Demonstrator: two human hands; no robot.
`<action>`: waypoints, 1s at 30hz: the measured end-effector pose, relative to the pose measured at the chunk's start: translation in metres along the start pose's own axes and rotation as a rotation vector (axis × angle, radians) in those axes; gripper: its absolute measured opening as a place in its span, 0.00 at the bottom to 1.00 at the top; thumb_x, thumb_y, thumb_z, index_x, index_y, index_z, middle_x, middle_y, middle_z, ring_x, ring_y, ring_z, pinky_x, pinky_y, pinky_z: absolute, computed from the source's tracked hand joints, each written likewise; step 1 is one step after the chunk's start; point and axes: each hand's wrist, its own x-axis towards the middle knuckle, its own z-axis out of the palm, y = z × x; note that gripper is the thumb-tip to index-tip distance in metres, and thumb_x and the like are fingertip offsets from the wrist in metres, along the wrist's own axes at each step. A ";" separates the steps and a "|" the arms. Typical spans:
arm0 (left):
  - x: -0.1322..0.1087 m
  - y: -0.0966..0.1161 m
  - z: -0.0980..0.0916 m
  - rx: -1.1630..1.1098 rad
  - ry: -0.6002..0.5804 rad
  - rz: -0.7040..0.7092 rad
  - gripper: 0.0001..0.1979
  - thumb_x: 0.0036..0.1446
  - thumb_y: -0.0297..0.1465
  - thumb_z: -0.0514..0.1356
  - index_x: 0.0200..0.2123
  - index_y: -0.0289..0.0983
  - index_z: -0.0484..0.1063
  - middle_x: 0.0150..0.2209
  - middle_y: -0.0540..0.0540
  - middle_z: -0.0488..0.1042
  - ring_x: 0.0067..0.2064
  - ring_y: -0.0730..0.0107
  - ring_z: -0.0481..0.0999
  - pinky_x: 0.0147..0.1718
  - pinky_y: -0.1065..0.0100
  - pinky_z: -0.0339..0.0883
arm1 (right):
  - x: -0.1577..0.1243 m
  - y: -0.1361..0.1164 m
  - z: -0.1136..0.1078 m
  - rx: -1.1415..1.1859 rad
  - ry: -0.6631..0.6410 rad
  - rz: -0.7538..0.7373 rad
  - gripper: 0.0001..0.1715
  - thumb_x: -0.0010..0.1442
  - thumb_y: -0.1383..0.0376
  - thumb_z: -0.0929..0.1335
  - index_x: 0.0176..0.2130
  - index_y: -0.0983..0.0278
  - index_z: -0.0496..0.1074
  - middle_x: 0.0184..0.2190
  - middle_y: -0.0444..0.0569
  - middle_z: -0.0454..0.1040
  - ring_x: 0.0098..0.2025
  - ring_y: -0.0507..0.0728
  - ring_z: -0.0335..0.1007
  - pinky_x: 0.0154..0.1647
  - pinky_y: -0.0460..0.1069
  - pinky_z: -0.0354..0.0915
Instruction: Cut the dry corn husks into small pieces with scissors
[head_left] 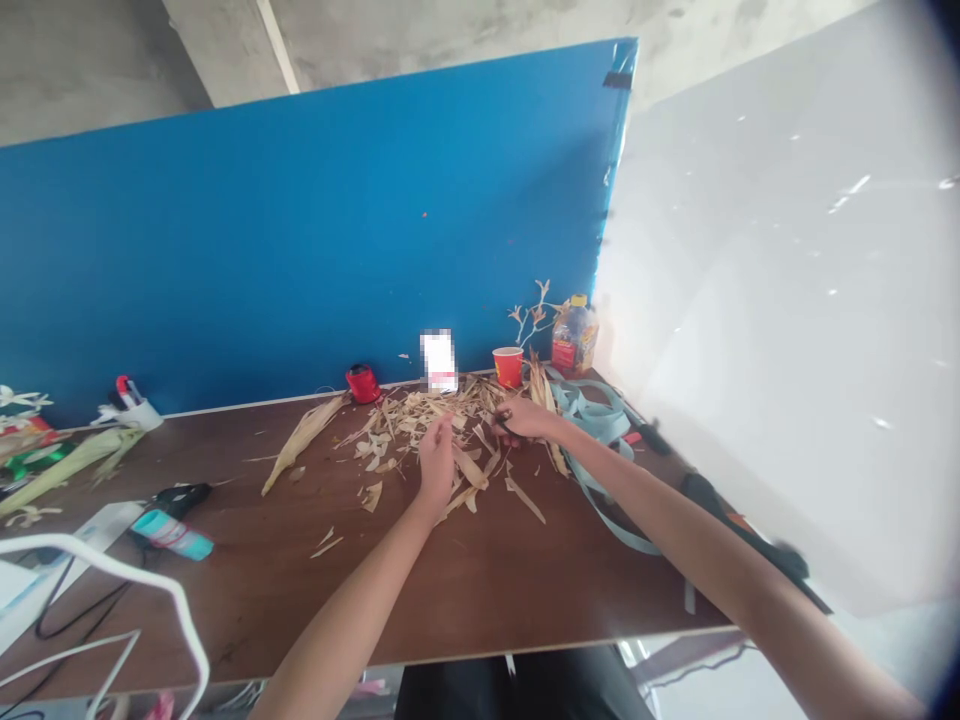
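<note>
Table spans the lower frame. Left hand, at centre: fingers drawn together; cannot tell whether they pinch anything. Right hand, just right of centre: fingers curled about a dark tool, type unclear. Dry husk scraps lie about both hands, some nearer, most heaped just beyond, at frame centre. Behind these, red cup; farthest, blue partition across the upper frame

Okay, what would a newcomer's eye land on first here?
Probably the big blue panel along the back of the brown table. Next, the left hand and right hand among dry, straw-coloured scraps near the middle. Behind them, a red cup stands left of a yellow-capped bottle.
</note>
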 end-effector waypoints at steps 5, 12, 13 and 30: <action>0.000 -0.002 0.002 0.045 0.020 0.063 0.14 0.51 0.38 0.62 0.38 0.37 0.76 0.37 0.44 0.76 0.38 0.67 0.74 0.39 0.68 0.66 | 0.005 -0.002 0.018 0.101 0.148 -0.111 0.18 0.51 0.60 0.68 0.43 0.63 0.71 0.29 0.47 0.76 0.28 0.55 0.71 0.22 0.45 0.60; 0.002 -0.004 0.003 -0.057 0.015 0.014 0.17 0.46 0.38 0.66 0.38 0.34 0.73 0.36 0.43 0.75 0.38 0.67 0.74 0.40 0.65 0.67 | 0.003 0.001 0.054 -0.103 0.420 -0.276 0.17 0.52 0.63 0.67 0.44 0.62 0.72 0.33 0.45 0.75 0.35 0.55 0.70 0.36 0.47 0.61; 0.002 -0.005 0.003 -0.062 0.020 0.016 0.18 0.46 0.38 0.66 0.39 0.34 0.72 0.37 0.43 0.75 0.38 0.67 0.74 0.40 0.66 0.67 | 0.003 0.003 0.058 -0.127 0.446 -0.274 0.18 0.53 0.63 0.67 0.45 0.62 0.72 0.33 0.46 0.76 0.36 0.55 0.70 0.37 0.47 0.61; 0.005 -0.010 0.002 -0.016 0.074 0.018 0.08 0.48 0.29 0.59 0.35 0.36 0.70 0.28 0.49 0.71 0.30 0.72 0.71 0.31 0.70 0.64 | 0.003 0.009 0.068 -0.334 0.515 -0.265 0.22 0.53 0.66 0.66 0.49 0.59 0.72 0.41 0.47 0.78 0.42 0.57 0.72 0.40 0.47 0.62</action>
